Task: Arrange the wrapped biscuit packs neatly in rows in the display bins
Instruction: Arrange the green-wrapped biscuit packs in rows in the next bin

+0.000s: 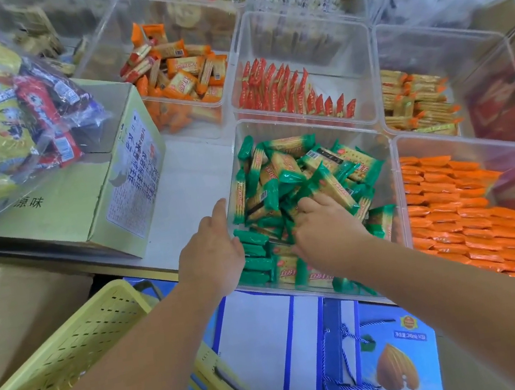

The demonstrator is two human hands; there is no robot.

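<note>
A clear plastic bin in front of me holds a loose heap of green-wrapped biscuit packs; a few lie flat in a row along its near wall. My left hand rests against the bin's near-left outer wall, thumb up by the rim, its fingers hidden behind the wall. My right hand is inside the bin, palm down on the heap, its fingers dug in among the green packs and hidden. Neighbouring bins hold red packs standing in rows and orange packs laid in neat rows.
Further bins carry jumbled orange-yellow packs and yellow packs. A yellow-green carton with a bag of mixed snacks sits at left. A yellow basket and a blue gift box lie below my arms.
</note>
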